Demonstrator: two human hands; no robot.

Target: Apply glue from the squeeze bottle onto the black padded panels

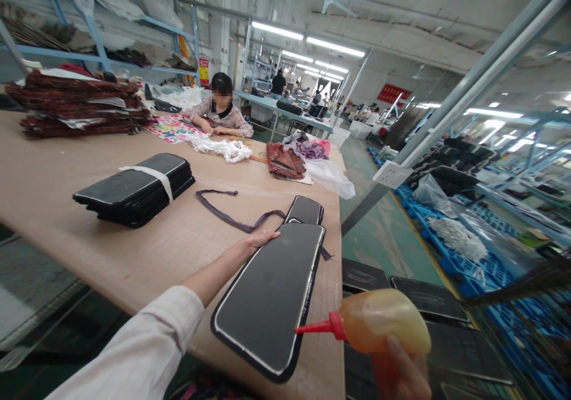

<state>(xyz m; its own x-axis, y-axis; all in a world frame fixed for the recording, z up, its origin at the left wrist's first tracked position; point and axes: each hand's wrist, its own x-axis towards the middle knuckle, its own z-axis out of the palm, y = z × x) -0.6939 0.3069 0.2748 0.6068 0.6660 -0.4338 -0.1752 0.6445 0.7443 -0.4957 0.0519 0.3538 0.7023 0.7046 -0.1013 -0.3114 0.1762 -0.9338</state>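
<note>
Left hand (261, 239): flat, fingers pressed on black panel (272, 296) edge | Right hand (401, 373): gripping glue bottle (379, 320), red nozzle at panel rim | Table (66, 210): 1 bundled panel stack (136, 189)

Open bench (57, 192) surface left of the black panel (272, 296), bare as far as the banded stack of black panels (136, 187). Between stack and panel, a dark strap (232, 216) trailing across the passage, low and flat. Beyond the panel's far end, a smaller black piece (304, 210) touching it, closing that way. Right edge of the panel near the bench edge; little room there, with the glue bottle (379, 323) in the right hand (401, 373) hovering alongside. Far bench crowded with fabric piles (75, 106) and a plastic bag (330, 177).
</note>
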